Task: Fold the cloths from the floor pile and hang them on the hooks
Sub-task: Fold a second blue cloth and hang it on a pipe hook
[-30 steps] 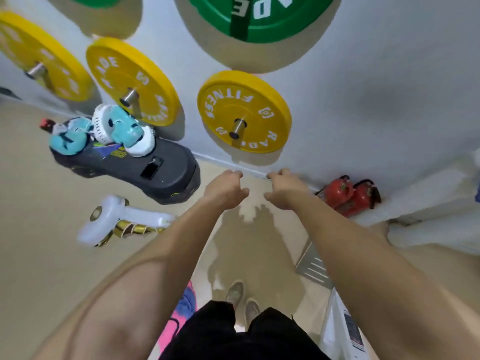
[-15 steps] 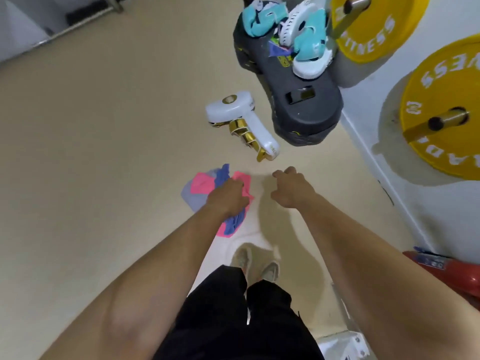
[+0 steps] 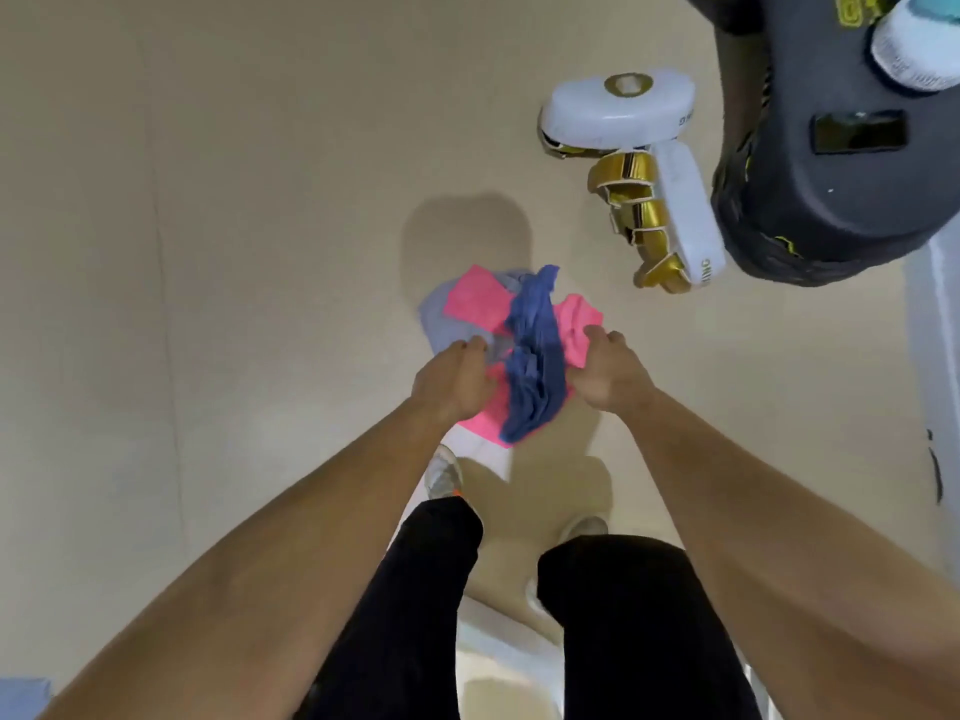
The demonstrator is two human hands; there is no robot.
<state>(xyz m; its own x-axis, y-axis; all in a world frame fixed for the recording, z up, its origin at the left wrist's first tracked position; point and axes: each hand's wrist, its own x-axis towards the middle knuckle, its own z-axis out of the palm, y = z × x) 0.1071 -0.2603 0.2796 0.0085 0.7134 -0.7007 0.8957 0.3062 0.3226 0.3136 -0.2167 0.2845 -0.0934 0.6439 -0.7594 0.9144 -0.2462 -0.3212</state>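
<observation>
Smooth beige floor [image 3: 208, 252], white-and-gold pads [image 3: 649, 163] beside a dark grey base [image 3: 810, 200], soft shadows

The person was bent forward with both arms stretched down in front. The left arm [image 3: 311, 511] ran bare and nearly straight to the wrist, and the right arm [image 3: 753, 485] mirrored it, the two angling in toward each other. The left grip [image 3: 452, 381] was turned back-up, its fingers curled down and inward toward the right grip [image 3: 615, 376]. The right grip was back-up too, thumb stuck out ahead of it, the other fingers bent under the palm. The two grips sat level, near each other but apart. Whether either had closed on anything I couldn't tell, as the fingertips were tucked out of sight beneath the palms.
</observation>
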